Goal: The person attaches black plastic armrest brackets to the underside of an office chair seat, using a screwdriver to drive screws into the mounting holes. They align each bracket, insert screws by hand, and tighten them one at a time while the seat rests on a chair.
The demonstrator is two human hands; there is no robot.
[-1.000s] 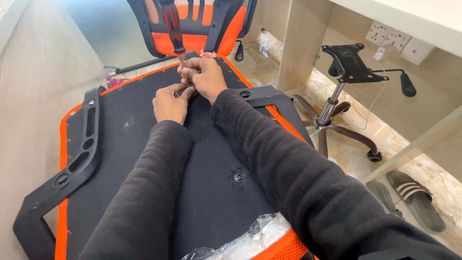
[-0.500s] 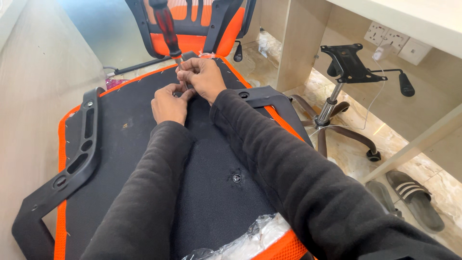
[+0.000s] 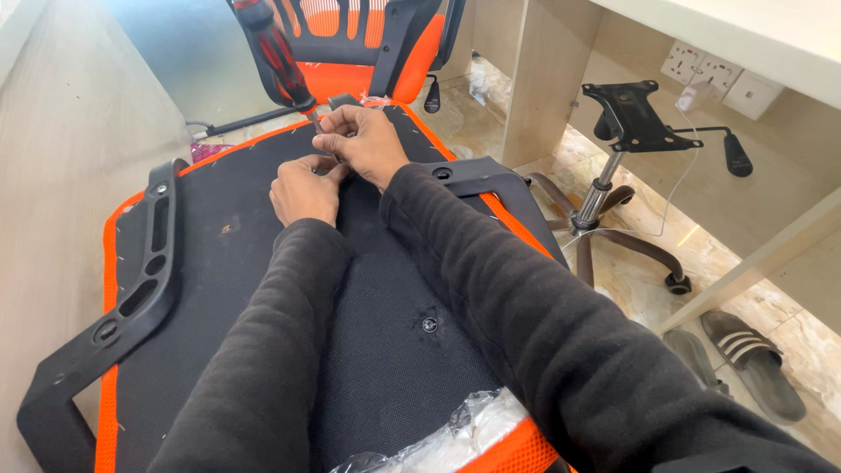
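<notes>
- Screwdriver (image 3: 279, 54) with red-and-black handle, slanted up toward eleven o'clock, tip down at the far edge of the upturned chair seat (image 3: 385, 350).
- Right hand (image 3: 363, 140) at twelve o'clock, fingers pinched around the shaft just below the handle; left hand (image 3: 304, 190) touching it at seven o'clock, fingers curled on something small at the tip, too hidden to name.
- Best kept in line with the hole, judging by the tilt: shaft brought nearer upright, pressed down firmly, turned slowly so the tip does not slip onto the black fabric.
- Left fingers better held clear of the tip, steadying only.
- Seat underside black, edged in orange, lying on a pale wooden tabletop (image 3: 61, 149); black armrest bracket (image 3: 131, 289) at nine o'clock, a second bracket (image 3: 477, 180) at three o'clock beside the right forearm.
- Bolt hole (image 3: 429, 324) at six o'clock, mid-seat; crumpled clear plastic wrap (image 3: 455, 434) at the near edge.
- Orange mesh backrest (image 3: 368, 44) at twelve o'clock, beyond the hands.
- At three o'clock, on the marbled floor (image 3: 631, 280): chair base with gas lift and tilt plate (image 3: 626, 166), black sandals (image 3: 745, 359), wall sockets (image 3: 714, 74) above.
</notes>
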